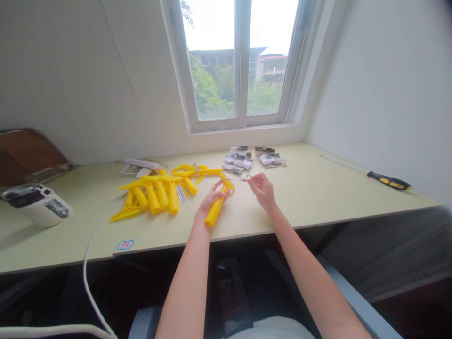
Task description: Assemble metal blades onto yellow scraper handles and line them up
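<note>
My left hand [211, 198] is closed around a yellow plastic T-shaped tool with a thick round handle [214, 212]. Its head points away from me and the handle end is toward the table's near edge. With thumb and fingers pinched, my right hand [262, 188] grips a thin metal rod [236, 179], which reaches left to the head of the yellow tool. Whether the rod's tip is inside the head or only touches it, I cannot tell. Just beyond my right fingers, small loose parts [250, 176] lie on the table, too small to name.
Left of my hands lies a pile of similar yellow tools [153, 197]. Small printed packets [237, 160] sit near the window. A long black-and-yellow screwdriver [388, 181] lies at the right. A white lidded cup [45, 207], a power strip [143, 164] and a white cable [85, 263] are at left.
</note>
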Demonstrator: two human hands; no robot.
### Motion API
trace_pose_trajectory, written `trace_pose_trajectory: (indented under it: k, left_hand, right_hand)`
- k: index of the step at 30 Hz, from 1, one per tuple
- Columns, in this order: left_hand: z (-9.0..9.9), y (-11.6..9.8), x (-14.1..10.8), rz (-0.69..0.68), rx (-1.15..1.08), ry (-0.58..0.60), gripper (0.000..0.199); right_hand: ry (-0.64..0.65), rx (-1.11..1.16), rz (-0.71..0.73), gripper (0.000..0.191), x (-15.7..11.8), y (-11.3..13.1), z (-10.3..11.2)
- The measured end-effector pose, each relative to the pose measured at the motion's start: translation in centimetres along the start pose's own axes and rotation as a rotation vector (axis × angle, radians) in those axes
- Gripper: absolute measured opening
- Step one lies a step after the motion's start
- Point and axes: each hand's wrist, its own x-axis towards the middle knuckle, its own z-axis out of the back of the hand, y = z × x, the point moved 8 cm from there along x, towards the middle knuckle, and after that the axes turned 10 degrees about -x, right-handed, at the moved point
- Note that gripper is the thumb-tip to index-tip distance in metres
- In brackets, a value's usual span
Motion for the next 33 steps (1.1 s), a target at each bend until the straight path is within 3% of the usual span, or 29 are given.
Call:
trace_pose_trajectory:
  k: [8, 16, 25, 33]
  left_hand:
    - [-0.3, 0.0, -0.1, -0.011, 0.036, 0.012, 0.074]
    - [-0.3, 0.1, -0.1, -0.014, 0.043, 0.023, 0.075]
    - [-0.5, 0.1, -0.4, -0.007, 0.070, 0.035, 0.072]
    - [-0.4, 0.1, -0.4, -0.003, 0.063, 0.002, 0.073]
  right_hand:
    - [-0.146, -0.187, 0.004, 0.029, -0.1, 0.6, 1.6]
    - [0.009, -0.119, 0.000, 0.021, -0.1, -0.1, -0.2]
    - [-0.096, -0.113, 0.009, 0.022, 0.1, 0.7, 1.2]
    - [-0.096, -0.107, -0.020, 0.029, 0.0, 0.3, 1.2]
